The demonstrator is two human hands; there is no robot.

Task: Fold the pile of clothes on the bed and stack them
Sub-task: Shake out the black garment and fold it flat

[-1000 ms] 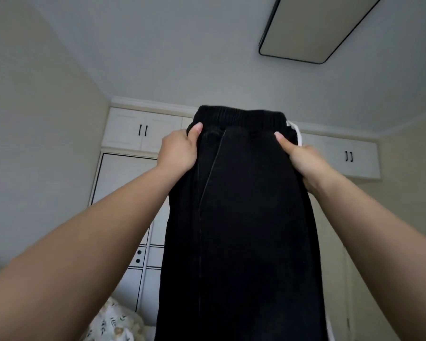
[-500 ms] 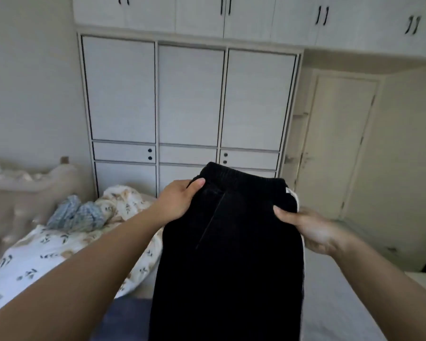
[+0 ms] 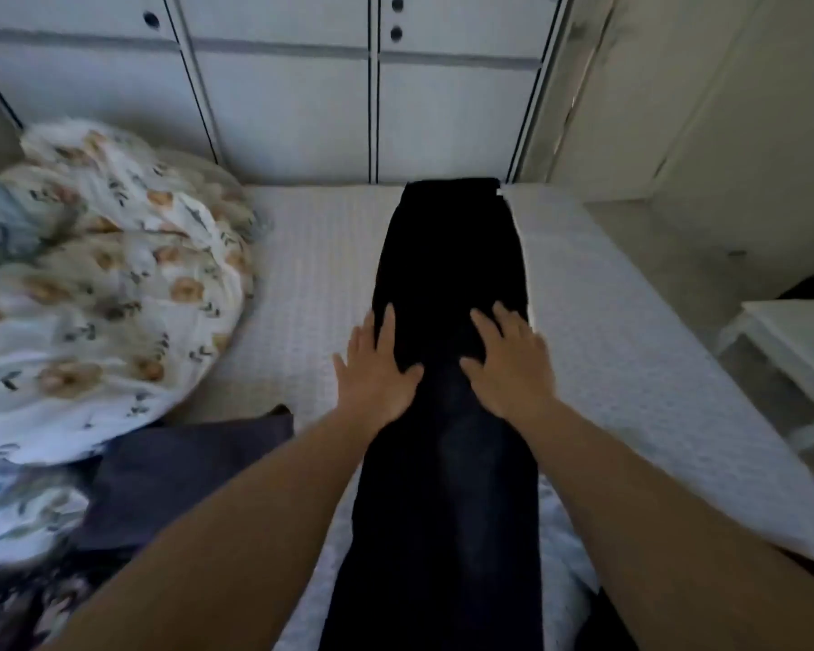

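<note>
Two hands: left hand (image 3: 376,368) and right hand (image 3: 508,364) both flat, fingers straight and spread, pressing on the black trousers (image 3: 447,284); clamped on nothing.
Trousers: laid lengthwise down the white bed (image 3: 630,350), waistband end far, near the wardrobe (image 3: 292,101); legs running back toward the viewer and out of the bottom edge.
Left hand placement: half on the trousers' left edge, outer fingers on the bedcover.
Right hand placement: wholly on the cloth, near its right edge.
Step in hand: probably smoothing the garment flat before the first fold.
Next move calls for: likely gripping one end and bringing it over to the other, edges kept aligned.
Rest of pile: dark blue-grey garment (image 3: 179,472) just left of the forearm, unfolded; more patterned cloth at lower left, too blurred to name.
Quilt: floral quilt (image 3: 109,284) bunched at left, well apart from the trousers.
Containers: wardrobe doors and drawers closed, contents hidden.
Stack: none visible yet.
</note>
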